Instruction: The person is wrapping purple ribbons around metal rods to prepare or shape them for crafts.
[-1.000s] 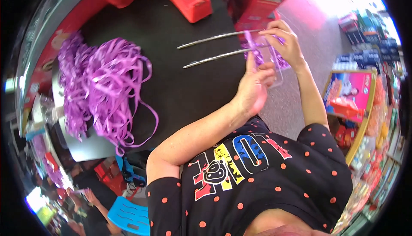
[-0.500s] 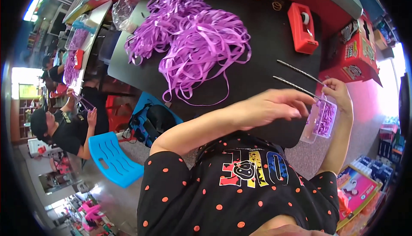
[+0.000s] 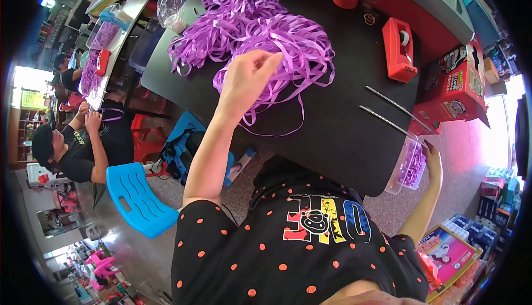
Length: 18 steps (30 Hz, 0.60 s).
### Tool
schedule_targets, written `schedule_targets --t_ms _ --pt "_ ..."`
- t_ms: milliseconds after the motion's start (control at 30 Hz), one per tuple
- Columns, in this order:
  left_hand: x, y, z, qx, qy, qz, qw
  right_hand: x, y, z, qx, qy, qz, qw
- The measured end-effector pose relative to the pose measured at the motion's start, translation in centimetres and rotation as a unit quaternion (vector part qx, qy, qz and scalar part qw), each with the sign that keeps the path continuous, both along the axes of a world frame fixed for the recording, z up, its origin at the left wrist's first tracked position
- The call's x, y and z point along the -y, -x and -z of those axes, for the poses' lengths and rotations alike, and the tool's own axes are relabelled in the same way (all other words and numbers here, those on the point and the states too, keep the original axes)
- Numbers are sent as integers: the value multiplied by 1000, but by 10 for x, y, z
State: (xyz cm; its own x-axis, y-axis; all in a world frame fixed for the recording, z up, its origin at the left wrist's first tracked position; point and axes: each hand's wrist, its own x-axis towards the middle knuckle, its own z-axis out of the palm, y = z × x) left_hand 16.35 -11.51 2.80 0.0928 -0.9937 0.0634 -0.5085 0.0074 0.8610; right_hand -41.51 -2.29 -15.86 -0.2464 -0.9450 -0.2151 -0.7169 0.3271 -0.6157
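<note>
Ribbon (image 3: 303,43), plenty loose by curled left fingers (image 3: 268,68)! Purple pieces (image 3: 413,166) already boxed beside right fingers (image 3: 429,149), spread unclear; can't tell either grip.

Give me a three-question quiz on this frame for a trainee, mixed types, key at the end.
1. True or false: the left hand is at the purple ribbon pile.

2. What colour are the small pieces in the clear box by the right hand?
A) orange
B) purple
C) green

3. Count: how many twisted metal rods extend over the black tabletop?

Key:
1. True
2. B
3. Two
</note>
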Motion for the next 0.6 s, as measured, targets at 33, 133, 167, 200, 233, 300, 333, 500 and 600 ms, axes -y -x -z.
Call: schedule_targets --t_ms 33,133,167,200,233,300,333,500,600 --pt "6 4 1 40 -40 -2 998 -2 -9 -6 -4 -46 16 999" --pt "12 13 9 101 -15 26 994 -19 -46 -33 -2 49 73 996" --pt "10 19 16 76 61 27 995 -27 -51 -33 17 113 108 988" --pt "6 22 18 77 60 29 995 -31 -58 -35 18 112 110 987" --pt "2 27 18 156 178 116 965 -38 -65 -42 59 172 157 971" --pt "-13 37 18 267 322 300 857 -46 -87 -61 86 257 199 942" --pt "-23 40 23 262 331 384 821 -47 -95 -67 86 253 202 942" --pt "-38 11 30 301 271 407 819 -39 -135 -97 68 276 185 941" --pt "-40 2 20 275 260 358 854 -25 -158 -107 110 320 152 929"
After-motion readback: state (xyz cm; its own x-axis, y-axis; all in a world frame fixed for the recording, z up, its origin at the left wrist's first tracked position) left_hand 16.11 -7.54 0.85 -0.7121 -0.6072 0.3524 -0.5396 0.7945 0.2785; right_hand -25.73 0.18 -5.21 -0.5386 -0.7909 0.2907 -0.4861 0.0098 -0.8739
